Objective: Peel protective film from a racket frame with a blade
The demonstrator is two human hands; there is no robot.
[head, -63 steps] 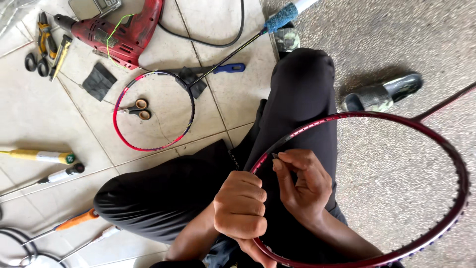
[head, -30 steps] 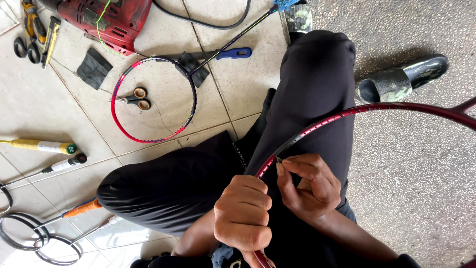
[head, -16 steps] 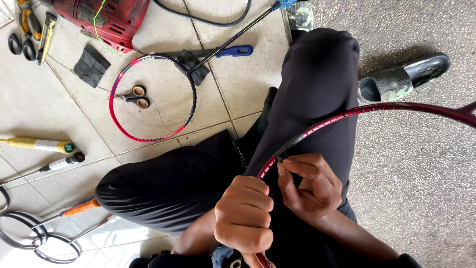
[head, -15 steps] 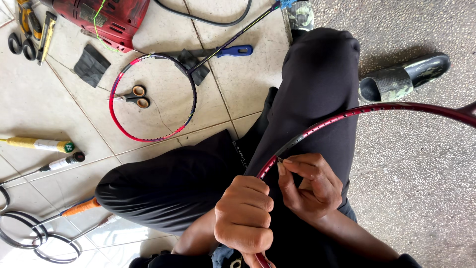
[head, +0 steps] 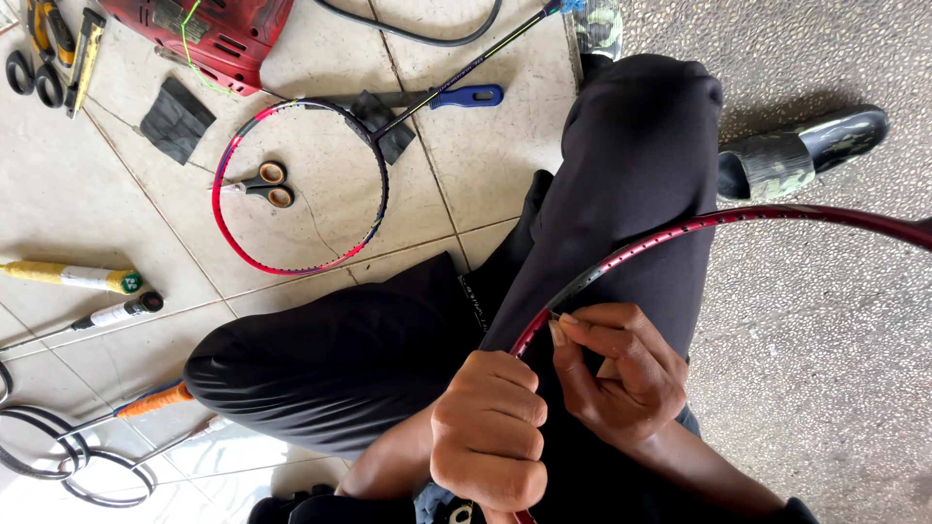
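I sit on the floor in black trousers with a dark red unstrung racket frame (head: 680,231) across my lap. My left hand (head: 488,434) is closed in a fist around the lower part of that frame. My right hand (head: 617,376) pinches the frame's rim with thumb and fingertips where a small grommet or string end sits; what is pinched is too small to tell. The frame's far side runs off the right edge.
On the tiles lie a second red and blue racket frame (head: 291,184) with scissors (head: 260,184) inside it, a blue-handled tool (head: 464,96), a red power tool (head: 209,29), black cloth pieces (head: 175,118), pliers (head: 68,44), racket handles (head: 78,278) and coiled string (head: 58,466). A sandal (head: 801,150) lies right.
The view has shifted slightly and the racket frame has tilted in my lap. Both hands keep their hold at the same spot on the rim.
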